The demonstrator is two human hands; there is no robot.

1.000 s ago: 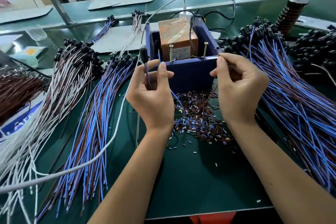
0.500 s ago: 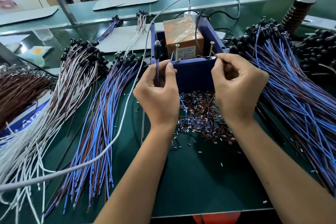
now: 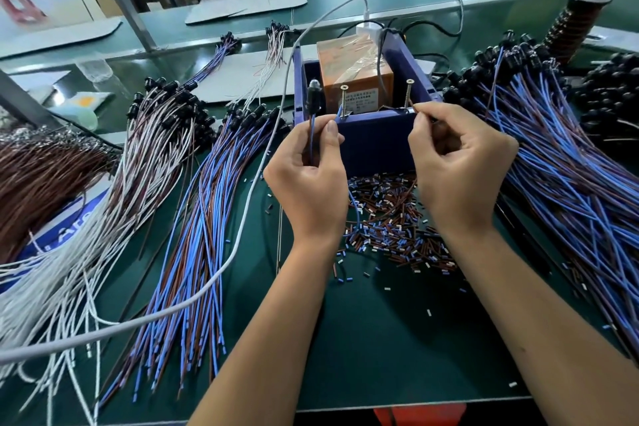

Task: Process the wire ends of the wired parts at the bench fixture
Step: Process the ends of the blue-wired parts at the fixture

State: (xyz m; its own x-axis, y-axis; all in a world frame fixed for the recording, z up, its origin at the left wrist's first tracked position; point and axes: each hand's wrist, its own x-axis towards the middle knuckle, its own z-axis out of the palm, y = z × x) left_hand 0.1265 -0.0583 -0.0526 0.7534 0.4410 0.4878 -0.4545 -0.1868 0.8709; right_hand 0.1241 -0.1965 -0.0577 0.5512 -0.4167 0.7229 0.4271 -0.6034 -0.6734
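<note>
I see both hands up at the front wall of the blue fixture (image 3: 377, 145). My left hand (image 3: 309, 180) pinches a wired part (image 3: 314, 93), its black head upright just left of the fixture. My right hand (image 3: 456, 162) pinches a wire end at the wall's right corner. Cut scraps (image 3: 390, 218) lie just below the fixture, between my wrists.
</note>
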